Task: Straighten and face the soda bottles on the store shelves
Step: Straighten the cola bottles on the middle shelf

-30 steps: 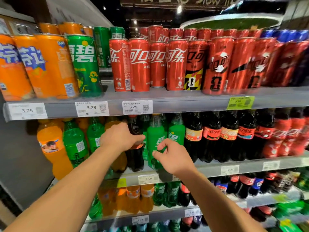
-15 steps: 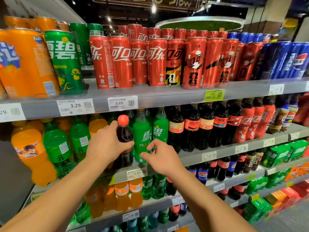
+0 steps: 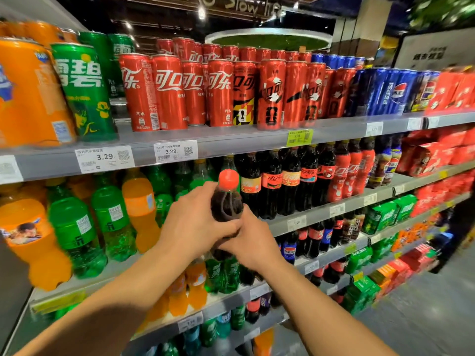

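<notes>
A dark cola bottle (image 3: 226, 201) with a red cap is held out in front of the second shelf (image 3: 316, 218), clear of the row. My left hand (image 3: 191, 223) wraps its left side. My right hand (image 3: 250, 241) grips its lower part from the right. Both hands cover its label. Green soda bottles (image 3: 110, 217) and orange soda bottles (image 3: 140, 206) stand on the shelf to the left. Cola bottles (image 3: 290, 186) with red labels stand in a row to the right.
Red, green, orange and blue cans (image 3: 221, 92) fill the top shelf (image 3: 231, 143), which carries price tags (image 3: 104, 158). Lower shelves hold small bottles (image 3: 308, 242) and green and red multipacks (image 3: 380, 217). The aisle floor (image 3: 424, 317) lies at the lower right.
My left hand has pulled the cola bottle out from among the green bottles and moved it right and forward. My right hand has closed on it. The view has swung right.
</notes>
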